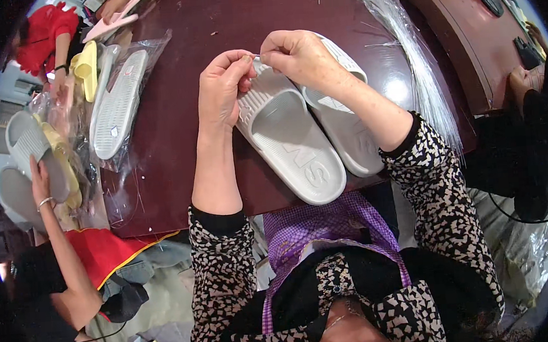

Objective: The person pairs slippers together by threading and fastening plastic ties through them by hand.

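Counting two gray slide sandals point(303, 140) on desk point(165, 159), upper center; one pale strand bundle point(413, 50), upper right. Pinching closed near toes with left grip point(220, 89), right grip point(301, 55); can't tell on what.

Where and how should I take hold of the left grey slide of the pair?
I'd grip the left grey slide by its heel, coming from the near side: that rounded end lies at the near edge of the table, while the left hand and right hand crowd the strap.

Black-and-cream patterned sleeves point(443, 188), plain black cuffs point(219, 220), purple checked apron point(319, 222), patterned collar point(410, 317)
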### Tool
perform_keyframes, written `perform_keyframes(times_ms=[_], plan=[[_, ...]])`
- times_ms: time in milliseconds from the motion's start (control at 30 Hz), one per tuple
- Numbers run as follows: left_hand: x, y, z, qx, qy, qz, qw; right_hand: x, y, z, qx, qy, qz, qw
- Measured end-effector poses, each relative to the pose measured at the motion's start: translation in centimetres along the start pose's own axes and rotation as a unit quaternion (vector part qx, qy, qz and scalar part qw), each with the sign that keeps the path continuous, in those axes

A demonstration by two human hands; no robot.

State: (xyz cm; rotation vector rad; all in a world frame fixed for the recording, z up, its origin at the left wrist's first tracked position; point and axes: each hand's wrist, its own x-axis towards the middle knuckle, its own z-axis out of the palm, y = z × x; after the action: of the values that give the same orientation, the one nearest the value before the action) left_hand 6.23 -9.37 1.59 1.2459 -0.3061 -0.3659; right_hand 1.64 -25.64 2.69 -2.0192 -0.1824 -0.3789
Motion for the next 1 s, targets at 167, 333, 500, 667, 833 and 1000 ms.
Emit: perform_keyframes(times_ms=[167, 333, 500, 667, 833, 1000], plan=[[-0.1, 0.3, -0.3, -0.022, -0.013, -0.008, 1.0, 0.2, 0.0, 0.2, 0.001, -0.004, -0.037, 0.999], [-0.4, 0.7, -0.6, 0.005, -0.027, -0.023, 0.999, -0.3, -1.0, -0.1, -0.009, -0.038, -0.013, 0.999], [-0.5, 0.7, -0.2, -0.011, -0.001, -0.021, 1.0, -0.3, -1.8, -0.3, 0.056, -0.02, 0.025, 0.998], [0.2, -0.1, -0.1, -0.008, 0.079, 0.045, 0.996, -0.5, -6.2, -3.2, 0.126, 0.073, -0.092, 0.985], [2.2, -2.3, -2.9, 0.002, 0.123, 0.05, 0.991, -2.3, -11.5, -8.2, 0.313, -0.139, -0.224, 0.912], [2.1, -1.8, -1.5, 0.049, 0.133, 0.028, 0.989, -4.9, -12.0, -11.6, 0.293, -0.153, -0.193, 0.924]])
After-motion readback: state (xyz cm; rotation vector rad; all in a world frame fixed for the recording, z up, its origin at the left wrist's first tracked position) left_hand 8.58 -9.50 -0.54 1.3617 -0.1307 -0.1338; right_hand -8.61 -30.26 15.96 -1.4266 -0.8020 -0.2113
